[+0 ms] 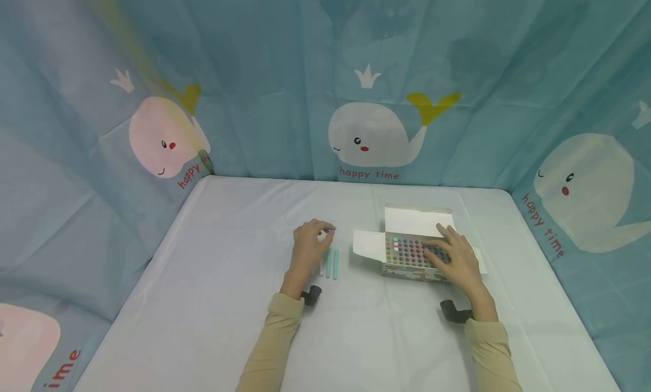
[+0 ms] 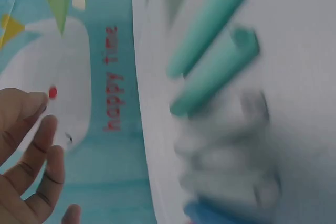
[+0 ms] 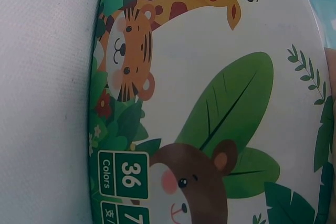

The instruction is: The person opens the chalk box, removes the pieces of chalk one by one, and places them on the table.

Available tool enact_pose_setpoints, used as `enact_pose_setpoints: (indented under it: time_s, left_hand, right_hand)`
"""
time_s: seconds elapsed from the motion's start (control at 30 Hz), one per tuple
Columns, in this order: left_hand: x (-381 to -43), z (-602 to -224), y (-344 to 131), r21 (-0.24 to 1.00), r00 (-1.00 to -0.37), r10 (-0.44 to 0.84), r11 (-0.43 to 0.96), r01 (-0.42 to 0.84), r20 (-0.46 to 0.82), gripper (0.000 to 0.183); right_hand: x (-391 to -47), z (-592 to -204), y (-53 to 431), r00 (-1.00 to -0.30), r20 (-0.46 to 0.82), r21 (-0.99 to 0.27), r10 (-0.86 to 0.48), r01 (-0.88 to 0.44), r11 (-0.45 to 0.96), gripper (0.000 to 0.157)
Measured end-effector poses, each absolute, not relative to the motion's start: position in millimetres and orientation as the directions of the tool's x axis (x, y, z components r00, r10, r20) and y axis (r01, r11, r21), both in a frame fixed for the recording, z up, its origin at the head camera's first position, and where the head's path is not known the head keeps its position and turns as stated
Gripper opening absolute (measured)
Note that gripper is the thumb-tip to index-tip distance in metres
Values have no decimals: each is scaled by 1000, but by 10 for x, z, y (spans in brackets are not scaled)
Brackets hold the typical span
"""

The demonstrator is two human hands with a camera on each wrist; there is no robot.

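My left hand (image 1: 308,242) is raised above a row of chalk sticks on the table, its thumb and index finger bent toward each other. In the left wrist view nothing shows between those fingers (image 2: 44,137). The row has two teal chalk sticks (image 1: 335,264), blurred pale ones (image 2: 226,177) and a blue one (image 2: 220,212). My right hand (image 1: 458,256) lies over the right part of an opened chalk box (image 1: 412,273), fingertips near the stick ends. Its fingers hide that part of the box. Many coloured ends stand in rows inside, two of them brighter.
The box's back lid (image 1: 417,218) and left flap (image 1: 368,245) are folded outward. Animal pictures and a "36 Colors" label (image 3: 123,174) show on its side. A white cloth (image 1: 229,256) covers the table, and blue whale-print curtains (image 1: 254,98) hang around it.
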State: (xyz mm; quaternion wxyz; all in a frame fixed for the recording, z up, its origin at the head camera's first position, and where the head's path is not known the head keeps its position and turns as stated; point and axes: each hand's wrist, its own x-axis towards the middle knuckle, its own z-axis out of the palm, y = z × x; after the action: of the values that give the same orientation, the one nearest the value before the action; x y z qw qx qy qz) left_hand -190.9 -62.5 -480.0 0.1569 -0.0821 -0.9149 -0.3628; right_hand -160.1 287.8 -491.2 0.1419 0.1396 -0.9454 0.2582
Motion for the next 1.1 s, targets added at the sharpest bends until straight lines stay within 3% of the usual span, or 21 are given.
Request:
enact_pose_setpoints:
  time_s: [0.2, 0.53, 1.1]
  left_hand:
    - [-1914, -4722, -352, 614, -891, 138, 678, 403, 433, 9]
    - [-1923, -4685, 112, 549, -850, 269, 667, 504, 453, 8]
    - [-2039, -4690, 546, 330, -864, 427, 801, 499, 267, 17]
  right_hand:
    - [-1606, -4916, 2881, -920, 342, -443, -189, -336, 832, 30]
    - [-1599, -4915, 2863, -926, 334, -446, -176, -320, 836, 29]
    - [-1631, -4949, 2886, -923, 340, -449, -179, -327, 832, 29]
